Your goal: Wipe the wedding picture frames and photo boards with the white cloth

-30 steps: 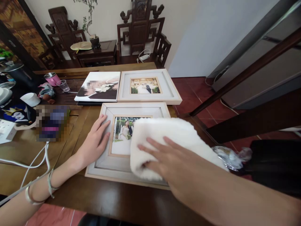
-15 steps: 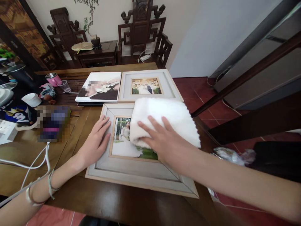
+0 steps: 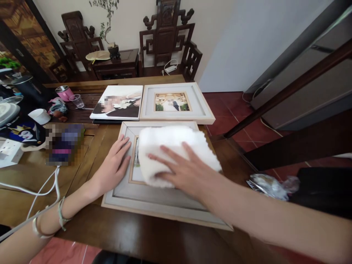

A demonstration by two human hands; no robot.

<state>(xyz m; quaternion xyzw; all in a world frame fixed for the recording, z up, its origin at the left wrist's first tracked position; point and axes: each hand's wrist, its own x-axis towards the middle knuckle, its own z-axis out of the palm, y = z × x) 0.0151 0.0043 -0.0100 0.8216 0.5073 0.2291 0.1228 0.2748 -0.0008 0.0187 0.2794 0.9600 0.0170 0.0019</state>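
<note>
A pale wooden picture frame lies flat on the table in front of me, its photo largely covered. Over the photo is a folded white cloth with a scalloped edge. My right hand presses down on this cloth, fingers spread over its top and thumb at its folded near edge. On the frame's left border rests my left hand, flat, fingers stretched out and holding nothing.
Beyond the frame lie a second framed photo and a photo panel. To the left are a phone with a white cable, a white cup, a pink mug and a power strip. A plastic bag is at the right.
My right hand has slid the white cloth left and toward me across the frame, covering more of the photo. My left hand stays on the border.
</note>
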